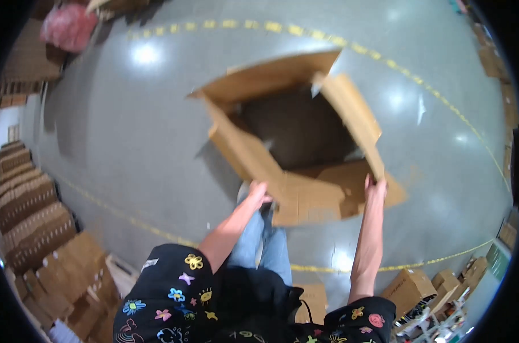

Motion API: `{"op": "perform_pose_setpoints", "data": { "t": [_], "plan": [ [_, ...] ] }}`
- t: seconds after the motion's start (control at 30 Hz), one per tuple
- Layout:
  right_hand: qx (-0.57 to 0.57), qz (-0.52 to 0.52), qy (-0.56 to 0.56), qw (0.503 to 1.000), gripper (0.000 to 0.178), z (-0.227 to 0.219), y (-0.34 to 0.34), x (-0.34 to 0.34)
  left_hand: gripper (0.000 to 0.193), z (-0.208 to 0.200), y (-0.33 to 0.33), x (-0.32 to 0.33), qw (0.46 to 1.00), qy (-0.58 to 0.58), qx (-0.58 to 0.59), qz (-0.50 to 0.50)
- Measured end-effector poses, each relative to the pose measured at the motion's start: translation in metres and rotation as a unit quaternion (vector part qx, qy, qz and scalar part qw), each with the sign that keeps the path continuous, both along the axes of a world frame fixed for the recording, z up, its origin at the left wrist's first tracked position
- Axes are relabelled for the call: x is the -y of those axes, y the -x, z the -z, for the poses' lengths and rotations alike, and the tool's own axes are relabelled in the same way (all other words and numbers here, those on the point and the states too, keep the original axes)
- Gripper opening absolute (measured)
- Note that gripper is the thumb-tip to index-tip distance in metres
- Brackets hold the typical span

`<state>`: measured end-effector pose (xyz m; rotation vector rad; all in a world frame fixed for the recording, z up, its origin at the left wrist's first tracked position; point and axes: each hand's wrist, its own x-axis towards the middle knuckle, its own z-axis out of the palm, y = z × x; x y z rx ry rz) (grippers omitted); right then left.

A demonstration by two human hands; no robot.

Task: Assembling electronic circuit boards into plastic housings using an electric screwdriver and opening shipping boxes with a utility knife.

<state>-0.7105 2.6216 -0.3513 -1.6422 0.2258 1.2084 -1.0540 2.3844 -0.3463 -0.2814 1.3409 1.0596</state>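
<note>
A large brown cardboard box is held out in front of my legs, its flaps spread outward. Dark grey shows inside its walls, much like the floor, so the bottom looks open. My left hand is closed on the near left part of the box, by the corner of a flap. On the near right corner, my right hand grips the cardboard edge, with some fingers hidden behind it. Slight blur softens the flaps.
Grey shiny floor surrounds me, with yellow tape lines across it. Stacks of cardboard boxes line the left side. A pink plastic-wrapped bundle lies far left. More boxes and a rack stand behind me at right.
</note>
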Motion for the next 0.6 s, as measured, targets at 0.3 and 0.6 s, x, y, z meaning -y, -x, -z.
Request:
{"op": "perform_pose_setpoints", "data": {
  "t": [0.3, 0.6],
  "plan": [
    [0.247, -0.002, -0.05, 0.968, 0.04, -0.216, -0.141, 0.195, 0.038, -0.181, 0.061, 0.01, 0.974, -0.142, 0.112, -0.138],
    [0.074, -0.084, -0.054, 0.992, 0.027, -0.252, 0.008, 0.203, 0.025, -0.268, 0.206, -0.074, 0.911, -0.338, 0.149, -0.182]
  ]
}}
